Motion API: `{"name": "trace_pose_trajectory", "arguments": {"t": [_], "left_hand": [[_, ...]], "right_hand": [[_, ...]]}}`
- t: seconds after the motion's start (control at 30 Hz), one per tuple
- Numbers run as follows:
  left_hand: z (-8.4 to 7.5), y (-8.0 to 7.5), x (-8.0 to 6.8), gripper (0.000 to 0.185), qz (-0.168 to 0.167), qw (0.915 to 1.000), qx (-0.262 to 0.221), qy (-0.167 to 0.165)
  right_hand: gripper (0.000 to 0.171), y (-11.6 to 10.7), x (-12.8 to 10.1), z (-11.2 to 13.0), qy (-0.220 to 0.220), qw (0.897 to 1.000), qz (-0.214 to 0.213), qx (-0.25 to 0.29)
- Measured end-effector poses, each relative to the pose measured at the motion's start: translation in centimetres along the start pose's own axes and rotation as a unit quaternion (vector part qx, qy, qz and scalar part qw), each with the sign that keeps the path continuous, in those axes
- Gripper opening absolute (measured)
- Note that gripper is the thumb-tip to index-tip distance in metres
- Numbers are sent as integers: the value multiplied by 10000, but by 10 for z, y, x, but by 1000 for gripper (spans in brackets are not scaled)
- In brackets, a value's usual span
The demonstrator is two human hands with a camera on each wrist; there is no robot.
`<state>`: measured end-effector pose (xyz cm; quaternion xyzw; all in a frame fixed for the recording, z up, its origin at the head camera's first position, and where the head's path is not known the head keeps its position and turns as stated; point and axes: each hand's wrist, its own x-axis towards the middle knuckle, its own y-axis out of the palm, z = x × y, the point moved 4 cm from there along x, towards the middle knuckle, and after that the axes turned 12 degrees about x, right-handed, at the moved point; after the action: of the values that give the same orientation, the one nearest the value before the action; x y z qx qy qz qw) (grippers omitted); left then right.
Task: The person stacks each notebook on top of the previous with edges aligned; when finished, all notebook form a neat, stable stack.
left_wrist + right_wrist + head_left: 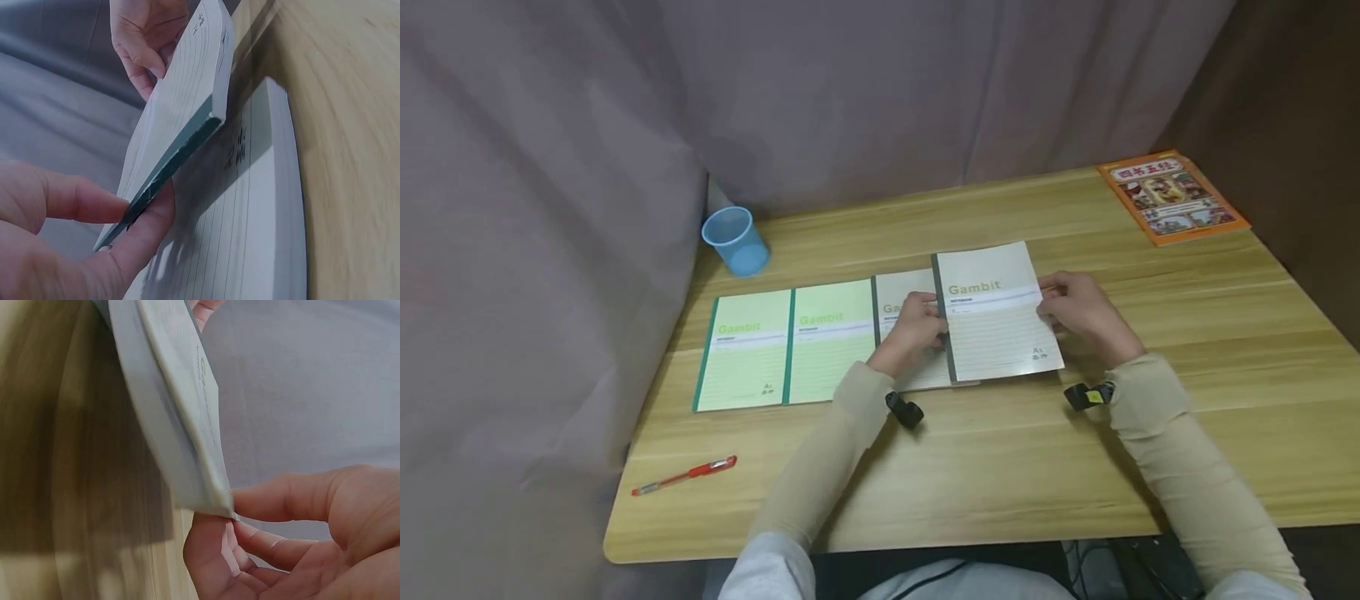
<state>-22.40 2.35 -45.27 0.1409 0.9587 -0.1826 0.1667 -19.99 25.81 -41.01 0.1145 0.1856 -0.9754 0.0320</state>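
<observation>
A grey-covered Gambit notebook (pixel 996 321) with a dark spine is held between both hands, raised above the wooden table. My left hand (pixel 912 335) pinches its spine between thumb and fingers, while my right hand (pixel 1084 315) pinches the opposite edge. In the left wrist view, the lifted notebook (pixel 184 94) tilts over another one (pixel 244 187) lying flat. That lower grey notebook (pixel 891 287) is partly hidden by my left hand and the held notebook. Left of it, two green notebooks (pixel 741 367) lie side by side, spines to the left.
A blue cup (pixel 741 250) stands at the back left. Near the front left lies a red pen (pixel 688 473). An orange-bordered book (pixel 1172 200) rests at the far right corner. Grey curtain (pixel 865 100) hangs behind the table (pixel 970 483).
</observation>
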Motion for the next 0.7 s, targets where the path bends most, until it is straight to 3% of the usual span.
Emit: {"name": "trace_pose_trajectory", "arguments": {"t": [0.37,0.7], "left_hand": [[13,-27,-2,60,-84,9998,172,-52],[22,-50,-4,59,-29,9994,329,-48]], "right_hand": [[46,33,15,7,159,9998,64,59],[52,54,22,9,239,9984,269,433]]}}
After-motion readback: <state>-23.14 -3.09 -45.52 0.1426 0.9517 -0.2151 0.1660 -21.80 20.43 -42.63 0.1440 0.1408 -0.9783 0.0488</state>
